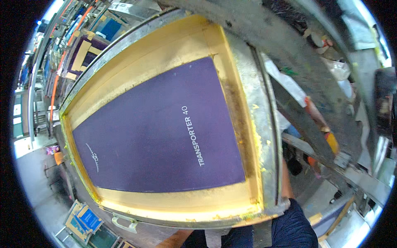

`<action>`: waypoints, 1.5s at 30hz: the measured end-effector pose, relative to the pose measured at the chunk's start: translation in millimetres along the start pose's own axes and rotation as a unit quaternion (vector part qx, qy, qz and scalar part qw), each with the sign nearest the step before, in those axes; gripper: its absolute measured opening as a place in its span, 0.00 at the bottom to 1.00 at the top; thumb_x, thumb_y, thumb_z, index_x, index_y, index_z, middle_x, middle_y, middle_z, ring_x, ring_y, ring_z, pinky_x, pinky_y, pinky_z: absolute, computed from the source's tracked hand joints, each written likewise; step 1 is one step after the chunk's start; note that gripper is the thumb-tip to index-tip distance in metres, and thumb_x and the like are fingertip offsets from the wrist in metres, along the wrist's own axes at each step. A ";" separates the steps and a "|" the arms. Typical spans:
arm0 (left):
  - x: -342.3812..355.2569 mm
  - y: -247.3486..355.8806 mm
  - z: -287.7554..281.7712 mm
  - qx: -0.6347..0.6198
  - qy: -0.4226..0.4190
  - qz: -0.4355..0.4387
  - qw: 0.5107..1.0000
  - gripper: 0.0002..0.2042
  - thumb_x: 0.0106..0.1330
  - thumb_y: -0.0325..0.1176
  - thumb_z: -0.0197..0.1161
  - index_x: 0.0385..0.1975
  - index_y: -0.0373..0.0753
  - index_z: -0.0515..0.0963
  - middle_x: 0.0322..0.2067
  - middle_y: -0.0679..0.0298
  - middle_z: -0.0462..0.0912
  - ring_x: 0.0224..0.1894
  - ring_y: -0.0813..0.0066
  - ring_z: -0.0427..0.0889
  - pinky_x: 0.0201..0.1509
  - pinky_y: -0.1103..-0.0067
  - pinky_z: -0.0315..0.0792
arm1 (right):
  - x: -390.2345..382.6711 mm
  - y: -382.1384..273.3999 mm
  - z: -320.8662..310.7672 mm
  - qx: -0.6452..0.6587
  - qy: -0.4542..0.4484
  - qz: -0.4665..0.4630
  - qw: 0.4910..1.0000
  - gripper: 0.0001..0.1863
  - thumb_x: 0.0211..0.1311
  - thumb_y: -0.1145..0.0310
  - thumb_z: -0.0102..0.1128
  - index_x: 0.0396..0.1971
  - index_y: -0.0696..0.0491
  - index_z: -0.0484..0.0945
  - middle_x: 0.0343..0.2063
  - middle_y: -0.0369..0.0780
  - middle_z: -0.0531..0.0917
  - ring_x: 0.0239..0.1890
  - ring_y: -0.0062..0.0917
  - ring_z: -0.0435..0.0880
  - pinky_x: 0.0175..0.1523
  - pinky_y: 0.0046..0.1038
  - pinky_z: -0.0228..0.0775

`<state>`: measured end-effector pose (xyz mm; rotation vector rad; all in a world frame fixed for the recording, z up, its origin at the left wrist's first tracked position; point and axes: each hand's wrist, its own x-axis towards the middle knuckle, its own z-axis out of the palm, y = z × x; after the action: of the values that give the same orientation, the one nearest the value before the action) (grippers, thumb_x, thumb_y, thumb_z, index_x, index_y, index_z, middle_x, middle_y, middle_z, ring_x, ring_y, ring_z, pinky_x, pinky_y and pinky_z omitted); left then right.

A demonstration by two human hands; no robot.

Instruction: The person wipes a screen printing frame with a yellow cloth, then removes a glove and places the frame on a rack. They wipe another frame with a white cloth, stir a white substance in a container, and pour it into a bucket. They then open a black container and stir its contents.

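Blocking any view of the left hand and right hand: the frame (271, 165). Can't tell whether the fingers are spread, pressed together or pinching something. The left forearm (175, 239) disappears at its near edge, the right forearm (286, 182) behind its right edge, so my read is the fingers are underneath or behind it.

On the camera side of the fingers: the purple panel (161, 128) inside the frame, with white lettering (193, 136) and a small white emblem (94, 158). Tan border (178, 198) all round it, yellow residue (258, 140) along the right inner edge.

If the step is work under the frame, I'd do it by feel: hands flat, frame steady and supported before putting fingers fully below, nothing pressing up on the panel. Watch pinch points at the edges.

Further out, left of the fingers: pale handle (124, 223) by the near edge; past that, stacked panels (82, 219). Beyond the fingers, at the far right corner: heavy metal beam (244, 20). Mind knuckles there.
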<state>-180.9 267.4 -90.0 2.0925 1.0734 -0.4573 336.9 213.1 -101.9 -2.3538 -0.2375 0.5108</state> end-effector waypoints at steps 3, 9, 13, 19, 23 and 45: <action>-3.1 -21.2 12.6 0.018 0.009 0.028 0.999 0.21 0.70 0.45 0.61 0.57 0.39 0.81 0.53 0.45 0.83 0.58 0.44 0.80 0.62 0.52 0.71 | -24.7 -23.9 14.8 0.075 0.008 0.036 0.996 0.31 0.58 0.75 0.71 0.62 0.60 0.72 0.54 0.43 0.82 0.53 0.30 0.82 0.58 0.33 0.73; 31.3 19.6 -46.5 0.091 -0.043 -0.039 0.994 0.18 0.68 0.49 0.63 0.50 0.46 0.85 0.53 0.52 0.84 0.58 0.49 0.79 0.60 0.50 0.70 | -61.7 -97.1 14.7 0.262 0.074 0.088 0.958 0.32 0.56 0.77 0.72 0.62 0.61 0.73 0.54 0.42 0.82 0.52 0.29 0.82 0.58 0.33 0.73; 17.5 27.8 -75.5 -0.003 -0.009 -0.053 0.999 0.16 0.70 0.50 0.64 0.45 0.46 0.85 0.47 0.56 0.84 0.54 0.52 0.80 0.59 0.53 0.70 | -131.4 -179.8 -36.4 0.483 0.112 0.104 0.862 0.31 0.57 0.79 0.71 0.62 0.60 0.72 0.53 0.40 0.82 0.52 0.27 0.82 0.56 0.33 0.74; -53.1 120.2 -172.9 -0.241 -0.062 0.093 0.964 0.16 0.69 0.47 0.68 0.43 0.39 0.84 0.45 0.57 0.86 0.51 0.55 0.83 0.55 0.65 0.75 | -242.7 -226.7 -183.5 0.443 0.162 0.051 0.880 0.35 0.53 0.86 0.71 0.63 0.57 0.71 0.56 0.40 0.81 0.57 0.29 0.82 0.62 0.33 0.75; -76.5 184.1 -231.6 -0.352 -0.038 0.178 0.918 0.18 0.68 0.44 0.70 0.51 0.38 0.82 0.48 0.57 0.85 0.52 0.60 0.83 0.55 0.68 0.76 | -301.0 -270.6 -274.7 0.480 0.060 0.042 0.874 0.31 0.52 0.85 0.71 0.59 0.59 0.74 0.50 0.41 0.84 0.52 0.30 0.85 0.57 0.34 0.80; -83.2 163.3 -319.9 -0.424 -0.089 0.032 0.901 0.23 0.78 0.51 0.58 0.59 0.38 0.76 0.48 0.62 0.85 0.41 0.78 0.84 0.37 0.82 0.75 | -210.4 -420.5 -521.4 0.398 0.298 -0.278 0.822 0.25 0.51 0.78 0.73 0.51 0.61 0.80 0.45 0.42 0.87 0.45 0.27 0.87 0.51 0.30 0.79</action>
<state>-102.6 395.6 246.7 1.2736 0.8693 -0.0974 356.1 141.3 596.3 -1.4090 -0.3173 -0.3743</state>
